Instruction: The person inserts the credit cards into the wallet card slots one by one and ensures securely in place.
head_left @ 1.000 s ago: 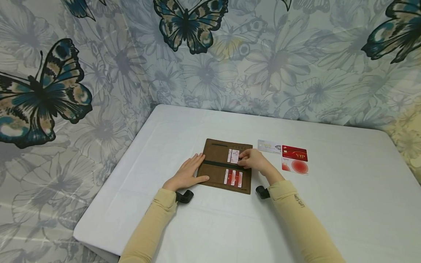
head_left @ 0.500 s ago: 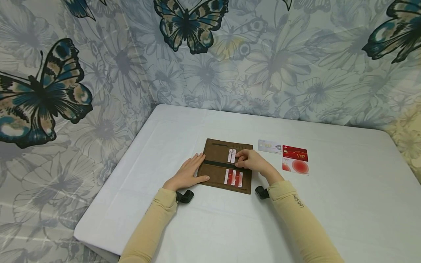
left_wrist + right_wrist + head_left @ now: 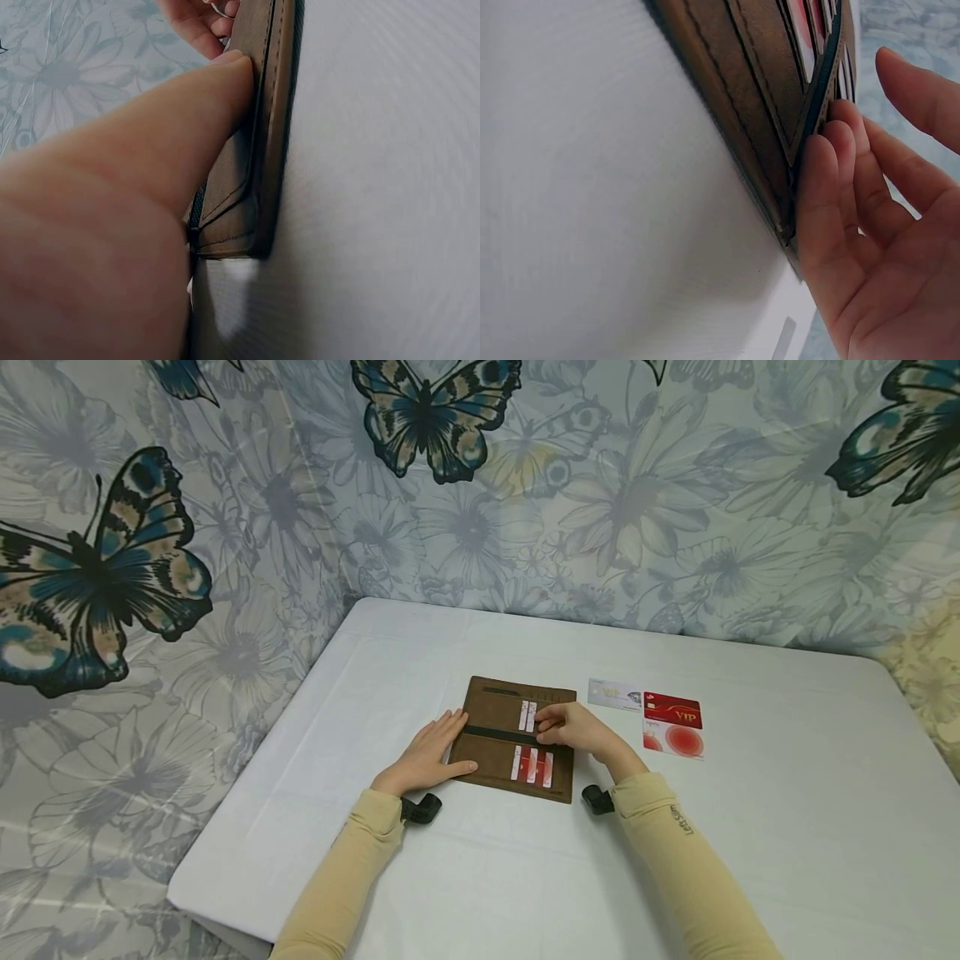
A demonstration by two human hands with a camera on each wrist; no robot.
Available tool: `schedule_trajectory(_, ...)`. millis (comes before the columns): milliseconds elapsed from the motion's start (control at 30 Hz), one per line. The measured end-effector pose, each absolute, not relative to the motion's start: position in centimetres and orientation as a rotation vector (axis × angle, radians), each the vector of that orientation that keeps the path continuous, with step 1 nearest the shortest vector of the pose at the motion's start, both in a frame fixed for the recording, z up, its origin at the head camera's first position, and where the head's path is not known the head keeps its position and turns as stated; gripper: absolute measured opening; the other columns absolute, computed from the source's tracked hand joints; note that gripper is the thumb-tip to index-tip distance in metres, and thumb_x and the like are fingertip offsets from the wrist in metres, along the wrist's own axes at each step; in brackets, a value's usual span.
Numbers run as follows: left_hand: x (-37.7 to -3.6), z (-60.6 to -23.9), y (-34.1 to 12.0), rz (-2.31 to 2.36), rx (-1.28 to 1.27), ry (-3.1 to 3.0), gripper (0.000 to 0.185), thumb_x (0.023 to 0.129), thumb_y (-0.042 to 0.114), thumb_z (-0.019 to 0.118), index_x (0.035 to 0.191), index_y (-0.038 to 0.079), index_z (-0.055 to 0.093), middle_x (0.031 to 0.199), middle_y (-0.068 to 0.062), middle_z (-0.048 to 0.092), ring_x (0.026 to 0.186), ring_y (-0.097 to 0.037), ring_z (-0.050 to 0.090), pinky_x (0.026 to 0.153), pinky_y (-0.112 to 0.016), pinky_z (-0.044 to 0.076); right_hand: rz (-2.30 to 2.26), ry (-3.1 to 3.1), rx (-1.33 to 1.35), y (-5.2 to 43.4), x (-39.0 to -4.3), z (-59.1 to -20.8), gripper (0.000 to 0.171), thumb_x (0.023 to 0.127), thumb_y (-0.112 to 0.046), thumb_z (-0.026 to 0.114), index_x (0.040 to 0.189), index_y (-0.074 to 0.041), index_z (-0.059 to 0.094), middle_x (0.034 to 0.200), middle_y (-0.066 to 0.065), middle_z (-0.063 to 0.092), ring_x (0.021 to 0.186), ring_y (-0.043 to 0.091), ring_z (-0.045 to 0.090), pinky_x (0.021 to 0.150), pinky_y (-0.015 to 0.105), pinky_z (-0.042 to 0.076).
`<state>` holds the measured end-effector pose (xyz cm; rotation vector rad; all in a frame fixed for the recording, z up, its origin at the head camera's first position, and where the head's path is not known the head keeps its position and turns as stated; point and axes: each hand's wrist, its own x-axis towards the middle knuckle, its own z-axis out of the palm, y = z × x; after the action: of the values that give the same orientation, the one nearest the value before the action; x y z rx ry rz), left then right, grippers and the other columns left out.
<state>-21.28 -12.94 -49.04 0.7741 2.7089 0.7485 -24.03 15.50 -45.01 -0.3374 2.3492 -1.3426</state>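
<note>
Left hand (image 3: pixel 424 762) lies flat on the open wallet (image 3: pixel 497 756); right hand (image 3: pixel 577 730), fingers relaxed, touches its cards (image 3: pixel 528 716).

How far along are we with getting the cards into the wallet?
Done: five cards sit in the open wallet, two upper, three lower. In hand: the right hand presses at the upper slots; the left hand steadies the wallet. Left: three cards lie on the table.
</note>
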Motion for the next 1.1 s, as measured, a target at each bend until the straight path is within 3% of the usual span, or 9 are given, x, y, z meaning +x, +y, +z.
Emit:
schedule_trajectory(767, -21.30, -49.04, -12.81, 0.744, 0.760, 2.708, 0.085, 0.089, 0.051, 0.053, 0.150, 0.010, 0.009, 0.154, -0.006, 0.005, 0.139, -0.017, 0.000, 0.111, -0.037, 0.000, -1.274, 2.349, -0.387, 15.89, -23.88, -45.33, 0.049, 0.083, -0.009, 0.068, 0.127, 0.007, 0.053, 0.111, 0.015, 0.060, 0.100, 0.025, 0.052, 0.087, 0.040, 0.042)
schedule_trajectory(1100, -21.20, -49.08, -12.80, 0.741, 0.751, 2.709, 0.085, 0.089, 0.051, 0.054, 0.150, 0.010, 0.009, 0.154, -0.005, 0.005, 0.139, -0.016, 0.000, 0.110, -0.036, 0.000, -1.261, 2.315, -0.445, 16.01, -23.71, -45.31, 0.053, 0.084, -0.010, 0.067, 0.130, 0.009, 0.048, 0.107, 0.013, 0.056, 0.094, 0.024, 0.048, 0.081, 0.035, 0.042)
